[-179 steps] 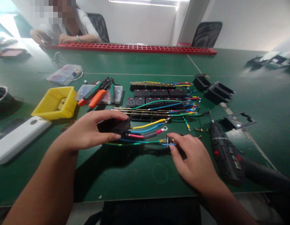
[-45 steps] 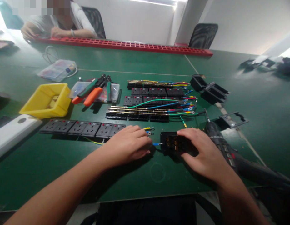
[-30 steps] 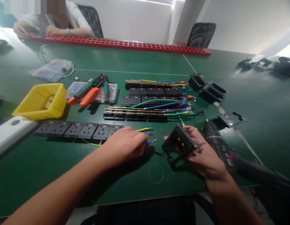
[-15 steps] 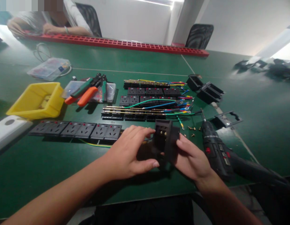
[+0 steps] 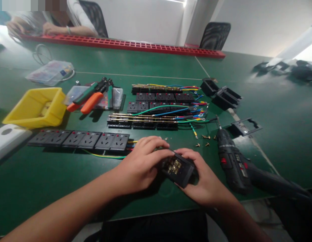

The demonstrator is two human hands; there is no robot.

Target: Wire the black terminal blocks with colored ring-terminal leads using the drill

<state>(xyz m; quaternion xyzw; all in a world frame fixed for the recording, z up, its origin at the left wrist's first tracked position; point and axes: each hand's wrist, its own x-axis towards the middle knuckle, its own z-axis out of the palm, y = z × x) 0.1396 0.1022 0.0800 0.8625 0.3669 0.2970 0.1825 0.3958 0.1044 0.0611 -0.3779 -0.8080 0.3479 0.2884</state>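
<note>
A black plastic housing (image 5: 182, 171) with brass-coloured metal parts inside is held low over the front of the green table, its opening tilted upward. My right hand (image 5: 202, 178) wraps round its right side and lower edge. On its left side, my left hand (image 5: 144, 163) grips the upper corner with bent fingers and thumb. Left of my left hand lies a row of black socket modules (image 5: 86, 139) with coloured wires at its right end. Small brass screws (image 5: 206, 137) lie beyond my right hand, near a black power drill (image 5: 233, 161).
More socket strips (image 5: 151, 107) with wires lie mid-table. Orange-handled pliers (image 5: 91, 102), a yellow bin (image 5: 36, 107) and a clear parts box (image 5: 51, 72) are at left. Black housings (image 5: 225, 97) stand right. Behind a red slotted rail (image 5: 125, 44), a person's hands (image 5: 51, 29) are visible.
The black housing has been tipped over and lowered, so its metal interior shows more. My left hand has closed onto it, and my right hand's fingers have come round its far side.
</note>
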